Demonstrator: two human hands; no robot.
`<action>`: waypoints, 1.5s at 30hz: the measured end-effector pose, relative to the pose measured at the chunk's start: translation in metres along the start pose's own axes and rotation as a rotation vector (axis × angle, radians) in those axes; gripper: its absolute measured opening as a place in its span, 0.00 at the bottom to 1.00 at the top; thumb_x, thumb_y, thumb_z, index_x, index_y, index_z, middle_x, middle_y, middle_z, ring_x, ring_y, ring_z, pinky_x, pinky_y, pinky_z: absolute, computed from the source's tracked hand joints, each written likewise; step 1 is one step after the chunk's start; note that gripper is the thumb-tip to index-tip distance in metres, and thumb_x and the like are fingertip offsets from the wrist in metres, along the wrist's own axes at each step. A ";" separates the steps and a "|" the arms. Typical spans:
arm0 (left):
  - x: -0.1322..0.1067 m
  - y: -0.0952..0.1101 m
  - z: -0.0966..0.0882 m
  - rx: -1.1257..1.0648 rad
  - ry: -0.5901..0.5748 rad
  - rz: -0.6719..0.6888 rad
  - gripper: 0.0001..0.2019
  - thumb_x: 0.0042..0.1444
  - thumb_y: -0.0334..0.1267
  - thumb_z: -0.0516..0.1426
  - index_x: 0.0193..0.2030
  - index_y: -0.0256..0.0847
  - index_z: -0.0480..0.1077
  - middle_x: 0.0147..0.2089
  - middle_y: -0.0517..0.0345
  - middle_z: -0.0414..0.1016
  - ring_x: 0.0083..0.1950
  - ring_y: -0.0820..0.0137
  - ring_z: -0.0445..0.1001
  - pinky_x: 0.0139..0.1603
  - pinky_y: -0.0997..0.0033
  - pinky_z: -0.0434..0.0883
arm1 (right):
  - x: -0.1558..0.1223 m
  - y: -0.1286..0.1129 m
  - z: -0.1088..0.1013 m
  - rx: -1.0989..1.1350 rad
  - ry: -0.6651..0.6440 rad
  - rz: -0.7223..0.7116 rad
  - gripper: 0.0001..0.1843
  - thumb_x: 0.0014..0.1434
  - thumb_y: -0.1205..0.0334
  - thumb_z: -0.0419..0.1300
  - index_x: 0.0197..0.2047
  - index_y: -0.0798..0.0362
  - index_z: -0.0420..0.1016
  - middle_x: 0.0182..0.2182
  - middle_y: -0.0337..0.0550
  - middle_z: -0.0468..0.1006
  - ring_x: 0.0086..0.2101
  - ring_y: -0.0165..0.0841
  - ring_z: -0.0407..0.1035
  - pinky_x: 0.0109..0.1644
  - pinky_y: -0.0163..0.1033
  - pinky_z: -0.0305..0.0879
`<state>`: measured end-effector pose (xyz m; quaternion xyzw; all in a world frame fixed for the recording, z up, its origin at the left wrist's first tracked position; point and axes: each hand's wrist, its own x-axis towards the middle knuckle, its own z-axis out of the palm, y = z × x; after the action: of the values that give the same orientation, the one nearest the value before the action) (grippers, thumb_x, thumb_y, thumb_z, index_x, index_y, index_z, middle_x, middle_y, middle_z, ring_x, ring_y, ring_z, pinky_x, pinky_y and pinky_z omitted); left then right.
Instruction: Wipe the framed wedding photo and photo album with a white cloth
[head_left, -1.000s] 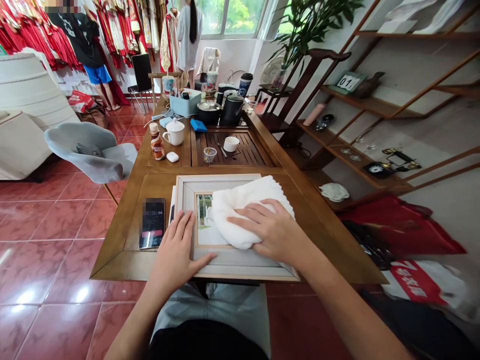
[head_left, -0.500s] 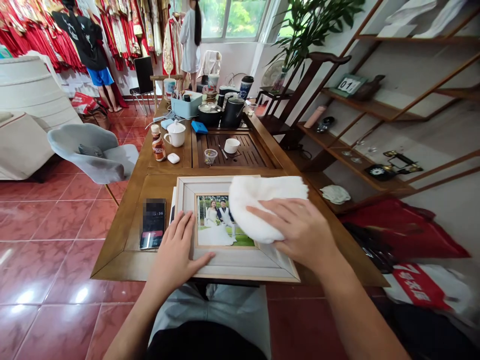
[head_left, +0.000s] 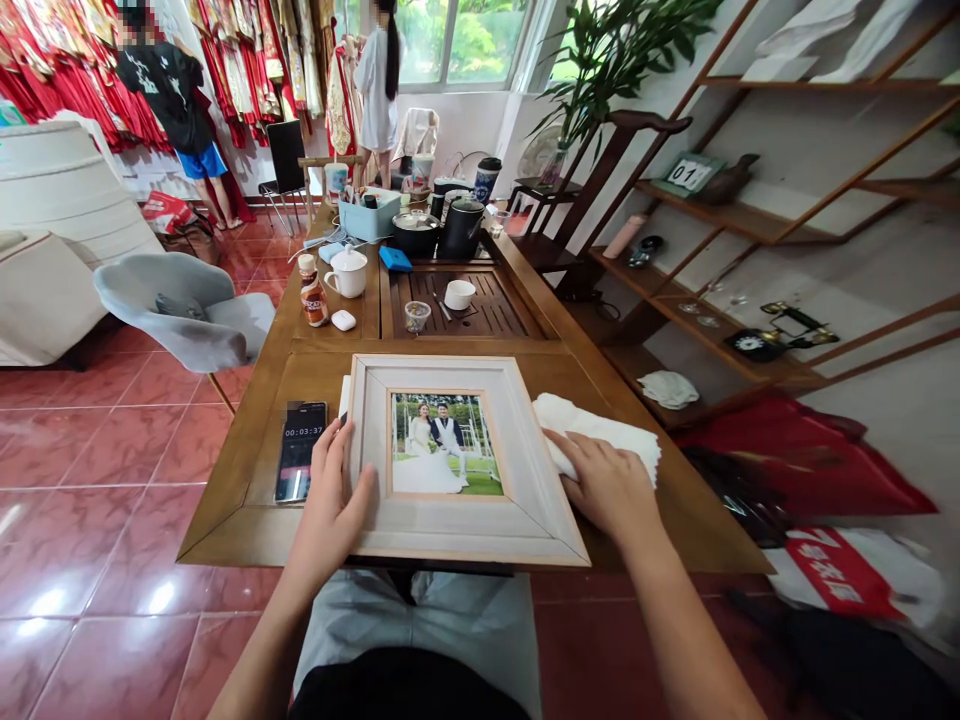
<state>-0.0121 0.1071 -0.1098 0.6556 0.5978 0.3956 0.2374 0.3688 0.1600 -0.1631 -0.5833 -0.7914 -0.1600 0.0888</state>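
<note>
Two hands flank our picture frame (head_left: 454, 455).
Our right hand (head_left: 607, 485) has slid the white cloth (head_left: 600, 432) off the glass, flat on it — left hand (head_left: 330, 500) grips the frame's edge.
</note>
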 end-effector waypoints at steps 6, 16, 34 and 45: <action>0.005 0.002 -0.006 -0.019 -0.034 -0.004 0.27 0.70 0.43 0.52 0.73 0.46 0.52 0.74 0.44 0.57 0.76 0.57 0.56 0.75 0.46 0.57 | -0.003 -0.012 0.005 0.030 0.036 0.038 0.28 0.59 0.69 0.55 0.63 0.52 0.68 0.53 0.55 0.78 0.50 0.47 0.70 0.51 0.52 0.59; 0.004 -0.009 0.003 -0.068 0.046 -0.014 0.26 0.69 0.40 0.51 0.72 0.44 0.55 0.73 0.45 0.60 0.75 0.58 0.59 0.75 0.47 0.58 | -0.001 -0.015 0.008 0.080 0.044 0.060 0.26 0.60 0.69 0.56 0.62 0.53 0.71 0.52 0.54 0.79 0.50 0.48 0.71 0.52 0.54 0.59; -0.001 -0.019 -0.013 0.059 0.054 0.007 0.24 0.70 0.40 0.50 0.71 0.46 0.59 0.73 0.44 0.61 0.74 0.57 0.61 0.72 0.46 0.63 | 0.068 -0.015 -0.061 0.425 0.287 0.031 0.30 0.62 0.64 0.53 0.68 0.47 0.67 0.58 0.50 0.76 0.56 0.49 0.70 0.54 0.50 0.64; 0.017 0.006 -0.012 0.536 -0.287 0.428 0.36 0.57 0.18 0.44 0.72 0.46 0.60 0.76 0.52 0.59 0.78 0.61 0.53 0.75 0.48 0.60 | 0.126 -0.048 -0.065 0.198 0.094 -0.251 0.33 0.59 0.70 0.56 0.67 0.44 0.69 0.67 0.51 0.68 0.62 0.51 0.63 0.60 0.59 0.55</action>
<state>-0.0182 0.1204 -0.0945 0.8534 0.4902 0.1696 0.0507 0.2818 0.2365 -0.0680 -0.4600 -0.8649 -0.1184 0.1620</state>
